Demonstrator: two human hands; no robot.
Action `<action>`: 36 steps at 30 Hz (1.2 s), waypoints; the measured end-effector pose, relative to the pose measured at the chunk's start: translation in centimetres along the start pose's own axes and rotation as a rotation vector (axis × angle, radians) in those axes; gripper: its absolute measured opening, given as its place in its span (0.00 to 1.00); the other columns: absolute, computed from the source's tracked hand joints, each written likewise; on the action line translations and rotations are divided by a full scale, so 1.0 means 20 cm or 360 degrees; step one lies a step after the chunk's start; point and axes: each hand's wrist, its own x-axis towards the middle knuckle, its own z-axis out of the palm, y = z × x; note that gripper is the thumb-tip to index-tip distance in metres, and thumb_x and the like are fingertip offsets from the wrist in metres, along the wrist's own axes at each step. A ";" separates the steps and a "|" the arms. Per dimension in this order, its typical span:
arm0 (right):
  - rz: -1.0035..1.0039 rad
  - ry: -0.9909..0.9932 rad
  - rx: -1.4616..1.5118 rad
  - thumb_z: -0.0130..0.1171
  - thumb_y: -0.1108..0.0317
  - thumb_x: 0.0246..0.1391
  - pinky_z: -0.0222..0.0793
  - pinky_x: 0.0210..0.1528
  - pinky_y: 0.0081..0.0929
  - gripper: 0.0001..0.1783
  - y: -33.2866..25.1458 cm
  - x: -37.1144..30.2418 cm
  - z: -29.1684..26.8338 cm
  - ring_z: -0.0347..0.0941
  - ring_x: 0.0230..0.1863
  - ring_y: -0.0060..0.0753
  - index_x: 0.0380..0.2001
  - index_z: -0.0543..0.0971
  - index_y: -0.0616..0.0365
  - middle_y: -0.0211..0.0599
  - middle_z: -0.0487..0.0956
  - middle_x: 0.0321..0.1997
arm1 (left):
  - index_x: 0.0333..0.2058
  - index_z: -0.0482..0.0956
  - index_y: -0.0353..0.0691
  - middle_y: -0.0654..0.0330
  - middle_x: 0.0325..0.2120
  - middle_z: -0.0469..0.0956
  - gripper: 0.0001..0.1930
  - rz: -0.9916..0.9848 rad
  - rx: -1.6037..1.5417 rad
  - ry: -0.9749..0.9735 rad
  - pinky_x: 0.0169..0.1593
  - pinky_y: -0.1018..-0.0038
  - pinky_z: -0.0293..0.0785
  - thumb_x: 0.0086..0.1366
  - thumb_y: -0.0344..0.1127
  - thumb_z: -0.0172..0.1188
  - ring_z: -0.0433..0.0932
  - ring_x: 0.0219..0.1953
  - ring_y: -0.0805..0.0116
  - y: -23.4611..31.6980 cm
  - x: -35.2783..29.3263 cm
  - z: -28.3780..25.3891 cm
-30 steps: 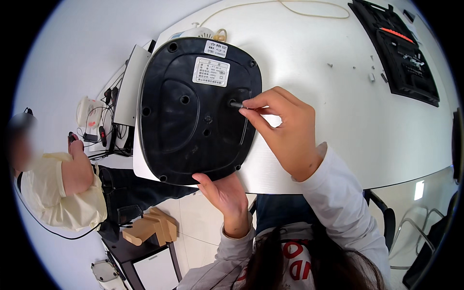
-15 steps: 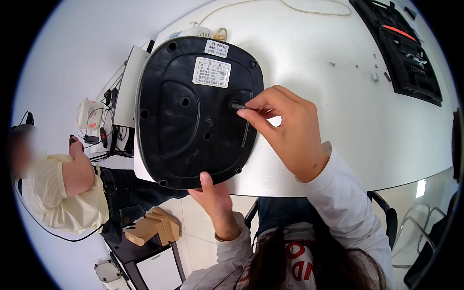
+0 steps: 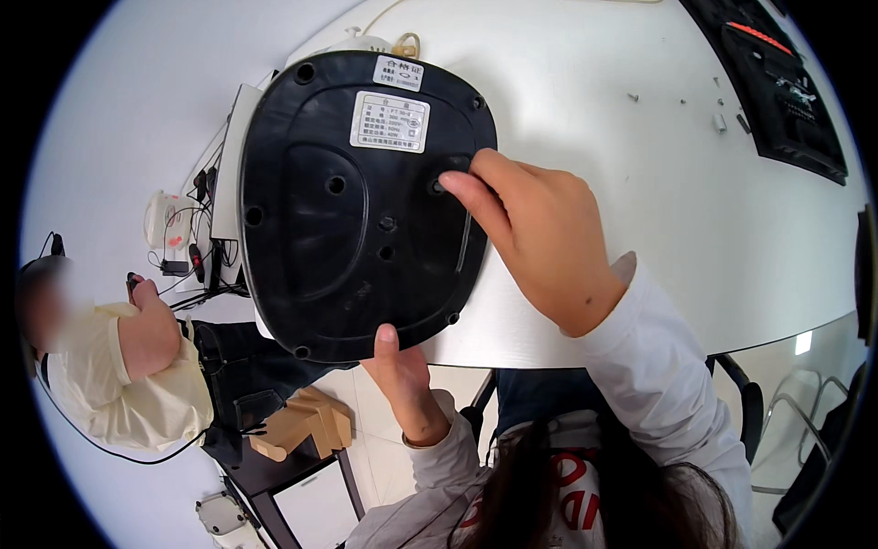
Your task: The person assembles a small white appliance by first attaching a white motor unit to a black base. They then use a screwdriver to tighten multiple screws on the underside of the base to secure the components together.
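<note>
A black plastic base with rounded corners, screw holes and two white labels is tilted up at the table's near left edge. My left hand grips its lower rim, thumb on the black face and fingers behind. My right hand is pinched at a recessed hole on the right side of that face, thumb tip right at the hole. The small dark rod seen in these fingers a moment earlier is now mostly covered by them.
Small screws and metal pieces lie on the white table, near a black tool case at far right. A white part with a cord sits behind the base. At left a person sits near cables and a white pack.
The base has shifted slightly left and up in view. My right hand has turned and moved closer to the hole, so its fingers now cover the rod. My left hand keeps its grip.
</note>
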 end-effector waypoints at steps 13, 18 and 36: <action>0.0000 0.0219 -0.0055 0.61 0.68 0.48 0.61 0.18 0.23 0.08 0.02 -0.02 0.03 0.69 0.17 0.33 0.23 0.74 0.59 0.35 0.72 0.18 | 0.58 0.57 0.35 0.54 0.57 0.62 0.29 0.0072 0.0066 -0.0011 0.61 0.63 0.57 0.60 0.38 0.50 0.63 0.58 0.60 -0.02 0.01 -0.01; -0.0054 0.0283 0.0324 0.63 0.75 0.44 0.67 0.23 0.18 0.06 0.04 -0.05 -0.03 0.73 0.23 0.27 0.28 0.78 0.60 0.34 0.75 0.28 | 0.58 0.58 0.35 0.53 0.56 0.64 0.29 0.0018 -0.0001 0.0061 0.60 0.62 0.58 0.59 0.39 0.51 0.64 0.57 0.58 -0.02 0.00 -0.02; -0.0003 0.0196 0.0325 0.63 0.79 0.39 0.67 0.23 0.20 0.07 0.02 -0.06 -0.04 0.73 0.23 0.31 0.25 0.77 0.60 0.34 0.76 0.26 | 0.59 0.55 0.34 0.54 0.58 0.60 0.34 -0.0037 -0.0014 -0.0044 0.62 0.62 0.55 0.55 0.39 0.53 0.61 0.59 0.58 0.01 0.00 0.02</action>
